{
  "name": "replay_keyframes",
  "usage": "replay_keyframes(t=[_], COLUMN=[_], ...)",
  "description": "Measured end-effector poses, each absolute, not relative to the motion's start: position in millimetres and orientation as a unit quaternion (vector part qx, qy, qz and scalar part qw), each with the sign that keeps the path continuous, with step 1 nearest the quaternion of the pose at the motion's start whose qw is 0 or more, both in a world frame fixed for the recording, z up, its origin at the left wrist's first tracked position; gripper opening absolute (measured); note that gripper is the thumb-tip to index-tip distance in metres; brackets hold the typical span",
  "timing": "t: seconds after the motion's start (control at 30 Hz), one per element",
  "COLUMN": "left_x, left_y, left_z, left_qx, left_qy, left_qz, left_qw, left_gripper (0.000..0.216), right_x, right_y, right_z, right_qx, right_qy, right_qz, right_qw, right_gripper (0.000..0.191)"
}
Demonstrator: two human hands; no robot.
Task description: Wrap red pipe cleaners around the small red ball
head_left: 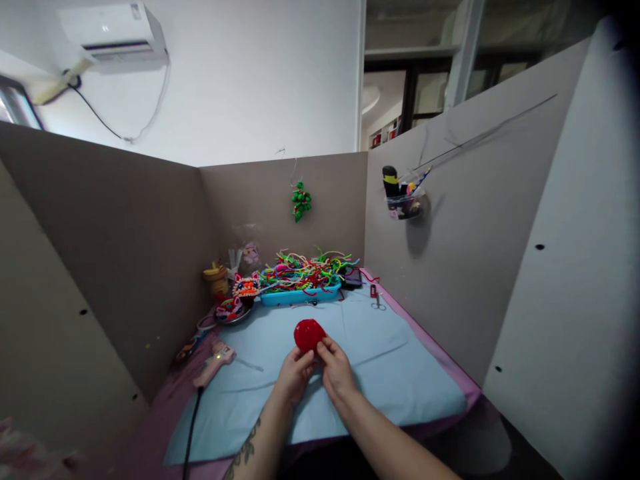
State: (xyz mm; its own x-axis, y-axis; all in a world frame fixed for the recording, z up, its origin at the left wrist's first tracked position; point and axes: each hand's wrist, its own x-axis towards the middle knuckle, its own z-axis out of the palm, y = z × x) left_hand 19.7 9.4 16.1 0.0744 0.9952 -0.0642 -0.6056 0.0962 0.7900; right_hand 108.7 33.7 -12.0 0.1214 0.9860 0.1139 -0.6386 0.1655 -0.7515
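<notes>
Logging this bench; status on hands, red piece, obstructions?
Left hand, right hand: both holding red piece by near edge. Red piece over blue cloth. Pink glue gun off left, apart from hands.

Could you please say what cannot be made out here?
All in the head view:
Back of the red piece: turned from the camera.
Floor of the blue tray: hidden by colourful strands.
Lower end of the black cord: cut off by the bottom edge.
Label on the air conditioner: too small to read.

- The disc (307,335) before you: solid red
- Your cloth (395,383): plain pale blue
- Glue gun (213,368) on your left: pink
- Far tray (299,295): bright blue; its strands (306,272): multicoloured
- Far hanging ornament (301,199): green, red-flecked
</notes>
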Motion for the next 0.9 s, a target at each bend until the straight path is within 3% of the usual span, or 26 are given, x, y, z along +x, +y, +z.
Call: replay_keyframes(t=[0.2,0.4,0.6,0.9], left_x=[18.7,5.9,3.5,8.1], left_y=[10.5,17.6,17.8,16.9], left_z=[12.1,9.5,12.1,10.7], left_qx=[0.308,0.185,0.158,0.181], left_qy=[0.299,0.295,0.289,0.324], left_qz=[0.604,0.633,0.626,0.626], left_qw=[0.672,0.692,0.707,0.686], left_gripper=[0.036,0.02,0.018,0.019], right_x=[108.7,132.3,143.8,140.4], right_y=[31.6,33.3,30.4,31.7], right_z=[-6.5,-4.1,3.4,2.7], right_qx=[-0.282,-0.411,-0.405,-0.413], right_qy=[-0.352,-0.511,-0.65,-0.665], right_qz=[0.579,0.436,0.286,0.239], right_qw=[0.679,0.617,0.576,0.575], right_gripper=[0.018,0.017,0.018,0.012])
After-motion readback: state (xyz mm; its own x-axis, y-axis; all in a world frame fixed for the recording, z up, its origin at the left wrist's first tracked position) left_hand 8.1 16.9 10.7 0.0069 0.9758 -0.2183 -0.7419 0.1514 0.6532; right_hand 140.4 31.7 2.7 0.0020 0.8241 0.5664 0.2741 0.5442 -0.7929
